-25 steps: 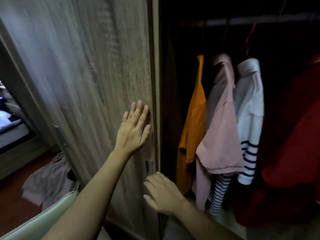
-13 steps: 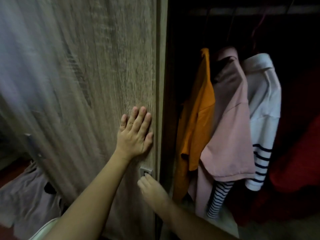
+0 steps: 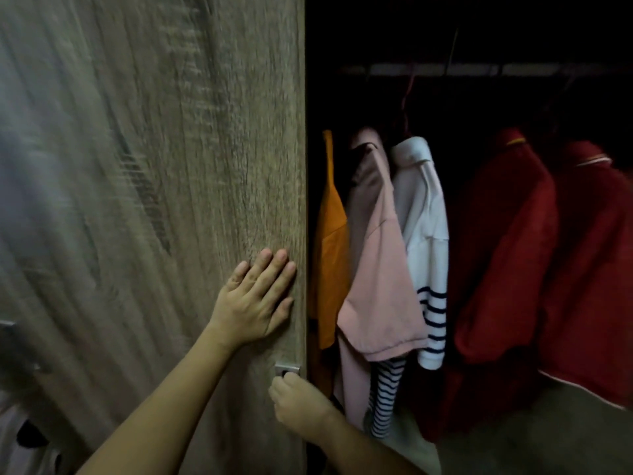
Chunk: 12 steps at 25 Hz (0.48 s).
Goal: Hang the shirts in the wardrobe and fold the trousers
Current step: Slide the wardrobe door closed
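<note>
- The shirts hang in the open right half of the wardrobe, in the middle and right of the frame. From left to right they are an orange shirt (image 3: 330,234), a pink shirt (image 3: 380,269), a white shirt (image 3: 426,214) with navy stripes low on the sleeve, and two red shirts (image 3: 503,252) (image 3: 596,269).
- They hang close together, and the pink sleeve overlaps the white one.
- Above them the rail (image 3: 428,68) crosses the dark upper right.
- My left hand (image 3: 255,299) lies flat on the wooden door (image 3: 154,166) near its right edge, with the fingers straight and together, holding nothing.
- My right hand (image 3: 298,399), lower centre, has its fingers curled, with the tips hooked at the small metal pull (image 3: 287,369) on the door's edge.
- The door fills the left half of the frame and is blurred.
</note>
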Available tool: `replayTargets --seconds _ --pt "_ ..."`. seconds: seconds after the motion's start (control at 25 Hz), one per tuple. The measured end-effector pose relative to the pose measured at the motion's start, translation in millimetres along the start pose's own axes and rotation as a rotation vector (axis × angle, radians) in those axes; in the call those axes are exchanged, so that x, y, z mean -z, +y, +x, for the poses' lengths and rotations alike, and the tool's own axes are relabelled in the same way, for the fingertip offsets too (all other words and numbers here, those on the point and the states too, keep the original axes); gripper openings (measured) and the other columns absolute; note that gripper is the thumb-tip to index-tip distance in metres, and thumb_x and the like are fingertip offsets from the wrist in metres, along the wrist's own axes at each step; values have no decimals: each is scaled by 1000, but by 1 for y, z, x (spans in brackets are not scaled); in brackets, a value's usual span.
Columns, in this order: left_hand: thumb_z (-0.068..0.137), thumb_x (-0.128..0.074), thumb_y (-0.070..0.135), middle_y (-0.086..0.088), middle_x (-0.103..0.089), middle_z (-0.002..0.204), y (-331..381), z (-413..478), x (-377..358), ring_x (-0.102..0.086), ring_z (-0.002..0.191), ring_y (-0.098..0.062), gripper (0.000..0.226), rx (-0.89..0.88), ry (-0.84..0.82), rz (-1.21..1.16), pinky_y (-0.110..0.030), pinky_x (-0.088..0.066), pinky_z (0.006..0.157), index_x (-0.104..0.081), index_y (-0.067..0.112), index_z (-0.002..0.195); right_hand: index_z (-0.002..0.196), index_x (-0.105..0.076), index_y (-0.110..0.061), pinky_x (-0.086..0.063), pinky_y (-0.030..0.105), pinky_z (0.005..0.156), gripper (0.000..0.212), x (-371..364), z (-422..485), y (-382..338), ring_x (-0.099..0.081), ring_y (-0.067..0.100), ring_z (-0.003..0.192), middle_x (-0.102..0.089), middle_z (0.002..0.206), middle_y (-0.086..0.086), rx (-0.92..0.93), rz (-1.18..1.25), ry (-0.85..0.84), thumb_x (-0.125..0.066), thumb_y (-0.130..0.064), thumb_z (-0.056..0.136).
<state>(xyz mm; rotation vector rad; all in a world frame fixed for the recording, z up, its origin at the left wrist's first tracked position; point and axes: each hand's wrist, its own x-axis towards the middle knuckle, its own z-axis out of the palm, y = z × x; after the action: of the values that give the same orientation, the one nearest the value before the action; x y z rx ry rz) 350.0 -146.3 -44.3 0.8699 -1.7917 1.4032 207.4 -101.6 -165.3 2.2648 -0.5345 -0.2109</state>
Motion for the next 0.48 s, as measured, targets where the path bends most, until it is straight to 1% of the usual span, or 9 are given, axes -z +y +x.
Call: replayTargets --seconds 0.04,0.08,0.12,0.2,0.24,0.28,0.36,0.48 --pt "93 -36 38 -8 -8 158 14 7 -1 -10 146 -23 64 5 2 -10 -37 -4 117 -19 11 149 65 -72 -36 -23 28 65 18 -4 -12 8 -47 6 73 -62 69 -18 53 88 -118 -66 -53 63" --pt "93 -36 38 -8 -9 158 28 14 -2 -11 145 -22 64 10 7 -15 -37 -5 117 -19 11 149 66 -72 -34 -22 30 64 17 -7 -22 13 -50 7 71 -61 69 -17 53 103 -161 -63 -48 66" --pt "93 -37 38 -8 -10 158 42 22 -3 -13 145 -22 64 14 15 -21 -37 -6 116 -20 11 149 66 -72 -33 -22 30 63 18 -9 -36 19 -51 8 70 -61 69 -17 15 145 -240 -59 -44 69" --pt "92 -38 37 -7 -11 158 69 37 -7 -15 145 -21 63 17 31 -38 -37 -9 115 -23 11 148 65 -73 -32 -28 29 65 21 -22 -60 17 -52 9 71 -62 69 -16 19 167 -290 -54 -41 70" --pt "92 -39 37 -7 -12 158 83 46 -8 -16 145 -21 63 17 41 -54 -37 -11 115 -24 11 147 65 -73 -32 -34 27 65 20 -27 -74 20 -52 9 72 -62 70 -15 14 178 -296 -58 -44 70" --pt "91 -41 37 -7 -13 158 98 55 -10 -17 144 -21 63 15 51 -66 -37 -11 115 -26 11 147 65 -73 -32 -38 25 65 18 -30 -89 22 -52 10 73 -63 71 -15 -8 188 -367 -63 -46 68" --pt "90 -43 37 -8 -15 157 128 73 -13 -19 144 -22 64 10 69 -85 -38 -12 115 -28 10 146 65 -73 -31 -41 21 64 18 -33 -123 30 -53 10 74 -62 72 -15 -42 214 -383 -66 -48 66" --pt "90 -44 38 -8 -15 157 174 102 -16 -19 144 -22 65 -2 92 -116 -38 -13 114 -29 9 146 69 -74 -33 -44 19 66 18 -38 -175 45 -55 6 75 -63 75 -18 -96 232 -420 -65 -48 67"
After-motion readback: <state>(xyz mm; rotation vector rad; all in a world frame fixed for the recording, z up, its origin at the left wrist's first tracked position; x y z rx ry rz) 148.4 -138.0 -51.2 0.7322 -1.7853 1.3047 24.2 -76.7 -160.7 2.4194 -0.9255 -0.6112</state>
